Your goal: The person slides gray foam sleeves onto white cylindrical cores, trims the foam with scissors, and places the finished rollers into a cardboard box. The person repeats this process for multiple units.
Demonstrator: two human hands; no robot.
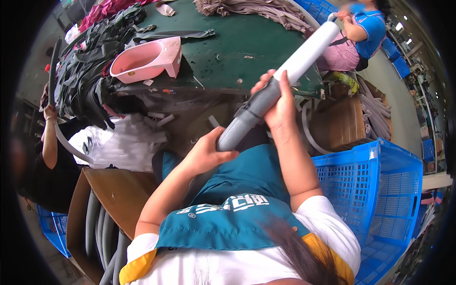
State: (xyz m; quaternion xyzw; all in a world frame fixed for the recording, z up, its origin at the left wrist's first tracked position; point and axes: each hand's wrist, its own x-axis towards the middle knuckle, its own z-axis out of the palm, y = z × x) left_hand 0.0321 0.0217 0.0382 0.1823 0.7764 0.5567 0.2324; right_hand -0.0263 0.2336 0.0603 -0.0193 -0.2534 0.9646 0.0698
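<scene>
A thick white tube [308,52] slants from my lap up toward the far right. Over its near part sits a dark grey fabric sleeve [243,122], bunched in folds midway along. My right hand [281,102] is closed around the sleeve near its upper edge, thumb along the tube. Lower down, my left hand [209,153] wraps the near end of the grey-covered length. What lies inside the sleeve at that end is hidden.
A green table [223,57] ahead bears a pink plastic tub [166,57] and heaps of dark grey fabric [88,71]. A blue crate [370,190] stands at my right, a cardboard box [114,190] of grey tubes at my left. Co-workers flank the table, the left one holding a long tube.
</scene>
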